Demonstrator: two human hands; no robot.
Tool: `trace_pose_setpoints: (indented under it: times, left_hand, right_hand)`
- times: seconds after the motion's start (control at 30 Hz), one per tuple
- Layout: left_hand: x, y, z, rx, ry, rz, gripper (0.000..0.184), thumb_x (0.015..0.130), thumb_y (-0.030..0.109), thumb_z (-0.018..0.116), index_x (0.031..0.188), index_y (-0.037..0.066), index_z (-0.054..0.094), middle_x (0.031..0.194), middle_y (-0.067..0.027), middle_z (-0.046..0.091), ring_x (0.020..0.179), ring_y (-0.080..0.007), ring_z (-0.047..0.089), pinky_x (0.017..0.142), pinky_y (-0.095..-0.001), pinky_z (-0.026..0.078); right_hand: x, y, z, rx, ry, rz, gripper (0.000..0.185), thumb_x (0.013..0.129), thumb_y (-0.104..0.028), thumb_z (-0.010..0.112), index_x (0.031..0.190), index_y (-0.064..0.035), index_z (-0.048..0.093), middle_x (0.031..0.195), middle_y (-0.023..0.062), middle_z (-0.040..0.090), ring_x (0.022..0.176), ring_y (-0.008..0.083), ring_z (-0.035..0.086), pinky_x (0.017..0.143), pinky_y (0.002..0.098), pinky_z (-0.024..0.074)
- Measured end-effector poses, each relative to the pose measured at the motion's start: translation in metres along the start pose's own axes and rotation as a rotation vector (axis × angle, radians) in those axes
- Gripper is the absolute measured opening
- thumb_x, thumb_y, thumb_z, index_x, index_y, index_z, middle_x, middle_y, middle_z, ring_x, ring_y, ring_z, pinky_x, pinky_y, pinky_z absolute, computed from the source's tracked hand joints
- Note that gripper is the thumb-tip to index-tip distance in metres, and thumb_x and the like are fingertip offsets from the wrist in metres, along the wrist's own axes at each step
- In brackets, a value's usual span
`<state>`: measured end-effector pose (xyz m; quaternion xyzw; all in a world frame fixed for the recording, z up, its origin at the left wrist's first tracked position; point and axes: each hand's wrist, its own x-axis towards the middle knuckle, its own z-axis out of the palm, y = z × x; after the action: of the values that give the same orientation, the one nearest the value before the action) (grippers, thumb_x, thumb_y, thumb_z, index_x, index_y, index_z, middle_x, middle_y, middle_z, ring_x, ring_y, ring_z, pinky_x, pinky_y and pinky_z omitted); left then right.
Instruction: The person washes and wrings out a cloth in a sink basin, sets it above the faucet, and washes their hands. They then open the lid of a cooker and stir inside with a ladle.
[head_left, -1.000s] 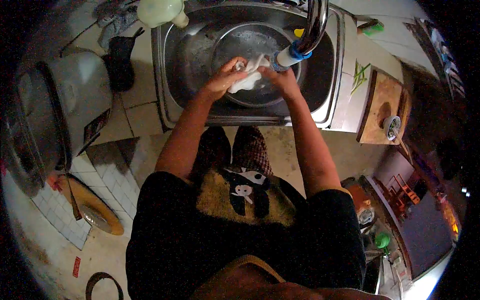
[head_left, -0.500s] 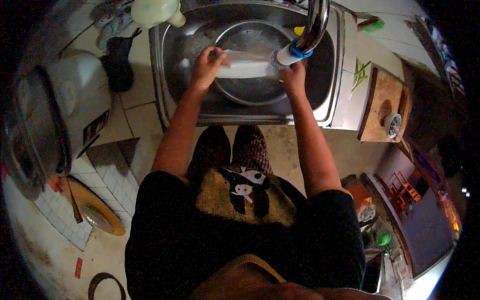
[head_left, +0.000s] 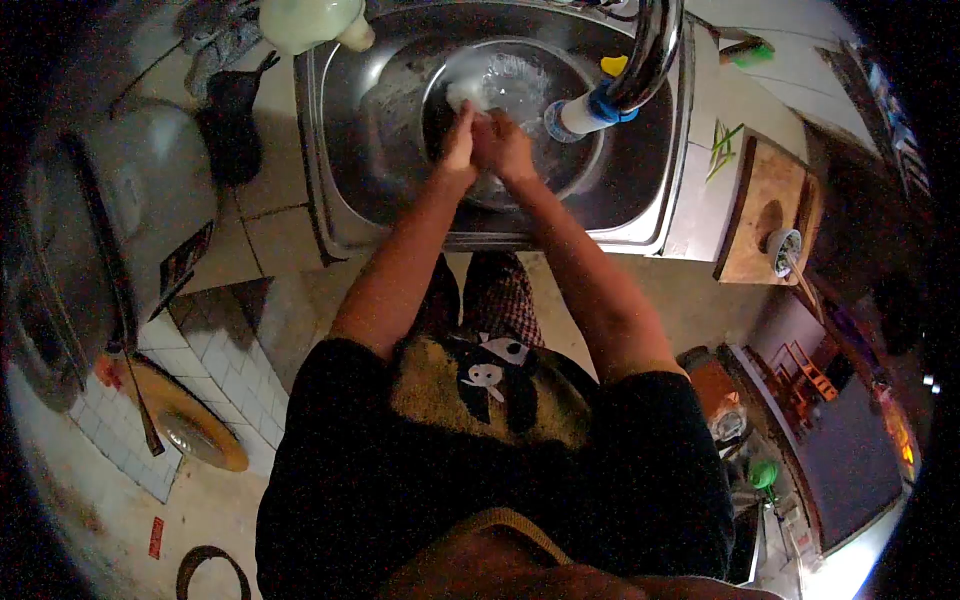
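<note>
My left hand (head_left: pixel 460 146) and my right hand (head_left: pixel 506 150) are close together over a round metal basin (head_left: pixel 597 150) in the sink. Both are closed around a bunched white cloth (head_left: pixel 466 94), whose blurred end sticks out beyond the fingers. The part between my palms is hidden. Just right of my hands hangs the faucet (head_left: pixel 655 60), its white and blue nozzle (head_left: pixel 585 114) pointing down into the basin.
The steel sink (head_left: pixel 345 190) surrounds the basin. A pale green container (head_left: pixel 310 22) stands at its upper left, beside a dark cloth (head_left: pixel 235 125). To the right lie green stalks (head_left: pixel 722 150) and a wooden cutting board (head_left: pixel 757 215) bearing a small bowl (head_left: pixel 784 252).
The white cloth was stretched between my hands; now it is bunched up. My right hand has moved left, away from the nozzle, and my left hand has moved right to meet it.
</note>
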<state>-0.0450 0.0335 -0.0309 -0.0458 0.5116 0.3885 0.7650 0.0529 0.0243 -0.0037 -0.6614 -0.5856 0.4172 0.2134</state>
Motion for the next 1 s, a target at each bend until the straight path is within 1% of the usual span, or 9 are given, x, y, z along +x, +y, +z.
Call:
trace_pose_setpoints:
  times: [0.07,0.1,0.2,0.37,0.4,0.53,0.7,0.87,1.0]
  left_hand:
    - [-0.002,0.000,-0.014,-0.064,-0.024,0.028,0.050,0.081,0.046,0.058,0.110,0.006,0.053,0.110,-0.0061,0.054,0.097,-0.0207,0.053,0.081,-0.0328,0.044]
    - [-0.011,0.004,-0.004,0.338,-0.061,0.823,0.042,0.082,0.044,0.058,0.104,0.008,0.054,0.106,-0.0046,0.056,0.091,-0.0197,0.054,0.078,-0.0302,0.045]
    - [-0.056,0.045,0.015,-0.387,-0.567,-0.035,0.033,0.086,0.039,0.052,0.098,0.009,0.055,0.101,-0.0050,0.058,0.085,-0.0184,0.056,0.076,-0.0307,0.047]
    - [0.042,-0.038,-0.009,0.217,0.165,0.333,0.051,0.086,0.047,0.049,0.106,0.001,0.053,0.093,-0.0097,0.059,0.080,-0.0240,0.056,0.074,-0.0381,0.046]
    - [0.025,-0.029,0.005,0.020,0.197,0.049,0.052,0.084,0.048,0.051,0.106,0.000,0.053,0.092,-0.0097,0.058,0.080,-0.0237,0.056,0.073,-0.0379,0.045]
    - [0.003,-0.001,0.014,-0.106,-0.168,0.158,0.048,0.084,0.039,0.056,0.108,-0.001,0.049,0.095,-0.0094,0.055,0.081,-0.0228,0.055,0.073,-0.0347,0.044]
    - [-0.027,0.011,-0.008,0.440,0.057,0.658,0.046,0.085,0.023,0.055,0.126,0.012,0.037,0.119,-0.0087,0.044,0.102,-0.0222,0.045,0.081,-0.0355,0.038]
    - [-0.042,-0.004,0.016,-0.045,0.260,0.274,0.051,0.085,0.032,0.055,0.126,0.009,0.038,0.121,-0.0094,0.043,0.105,-0.0217,0.043,0.082,-0.0365,0.037]
    - [-0.037,0.023,0.010,-0.195,-0.205,0.161,0.038,0.085,0.039,0.053,0.108,0.010,0.049,0.101,-0.0061,0.053,0.079,-0.0200,0.054,0.064,-0.0306,0.044]
  right_hand:
    - [-0.022,-0.056,-0.008,0.155,-0.010,-0.107,0.026,0.084,-0.026,0.054,0.085,-0.0008,0.059,0.074,0.0178,0.060,0.068,0.0326,0.061,0.060,0.0348,0.0468]
    - [-0.033,-0.061,-0.003,0.114,0.040,-0.196,0.025,0.083,-0.026,0.055,0.083,-0.0016,0.059,0.073,0.0171,0.060,0.067,0.0323,0.060,0.059,0.0350,0.0468]
    - [-0.037,-0.070,-0.003,-0.068,0.096,-0.348,0.022,0.081,-0.026,0.057,0.081,-0.0039,0.060,0.074,0.0163,0.060,0.066,0.0329,0.060,0.058,0.0365,0.0471]
    - [0.010,-0.002,-0.014,-0.237,0.125,-0.026,0.035,0.087,-0.035,0.044,0.087,-0.0056,0.063,0.083,0.0181,0.062,0.078,0.0375,0.059,0.068,0.0437,0.0454]
    - [0.019,0.012,-0.021,-0.175,0.125,-0.003,0.039,0.090,-0.036,0.039,0.089,-0.0040,0.062,0.084,0.0199,0.062,0.085,0.0384,0.058,0.074,0.0433,0.0437]
    - [0.039,0.075,-0.024,-0.182,0.177,-0.095,0.040,0.090,-0.036,0.038,0.092,-0.0025,0.060,0.087,0.0192,0.060,0.085,0.0367,0.056,0.075,0.0429,0.0411]
    - [0.024,0.071,-0.048,0.224,0.258,-0.101,0.036,0.085,-0.025,0.052,0.115,-0.0065,0.049,0.096,0.0120,0.061,0.085,0.0325,0.057,0.079,0.0386,0.0427]
    - [0.011,0.065,0.007,0.320,0.107,-0.008,0.042,0.079,-0.022,0.062,0.117,-0.0093,0.049,0.096,0.0177,0.061,0.080,0.0300,0.061,0.070,0.0368,0.0472]
    - [-0.018,-0.036,-0.003,0.093,0.063,-0.132,0.035,0.079,-0.027,0.062,0.108,-0.0095,0.053,0.087,0.0175,0.062,0.073,0.0325,0.062,0.062,0.0373,0.0481]
